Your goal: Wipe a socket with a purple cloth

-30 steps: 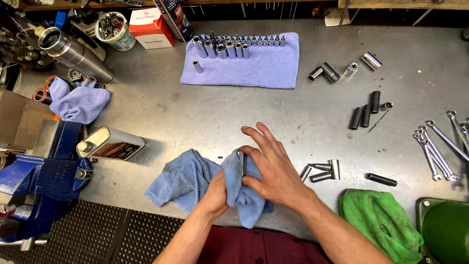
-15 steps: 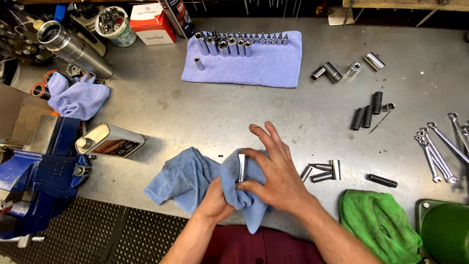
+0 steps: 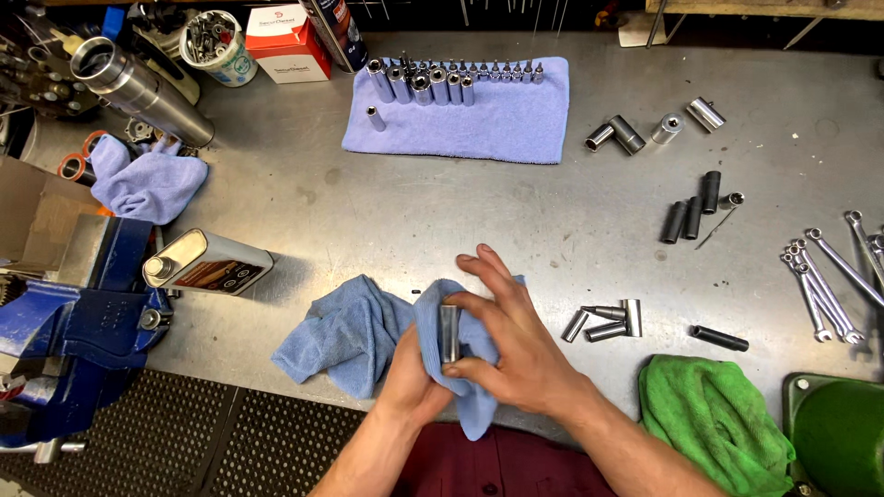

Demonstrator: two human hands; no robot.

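Right hand (image 3: 516,354) over the blue cloth (image 3: 368,336), fingers (image 3: 483,276) partly spread, thumb and forefinger pinching a long steel socket (image 3: 449,333) that stands nearly upright between them. Left hand (image 3: 410,387) under the cloth fold, fingers hidden by the fabric, so cannot tell how closed; seems to cup the socket from behind through the cloth. Socket thus just inside the right fingertips, wrapped on the left side by cloth, above the near edge of the metal surface (image 3: 387,212). Possible trouble, as a judgement only: smooth, maybe oily steel held by a light two-finger pinch, so a slip downward out of the fingers, then a roll off the near edge onto the rubber mat (image 3: 221,433). Also possible: loose cloth corner below the fingers catching and pulling the socket sideways. To the right of the fingers, near, three small sockets (image 3: 608,322) lying loose; a dropped piece easily mixed with these or knocking them apart.
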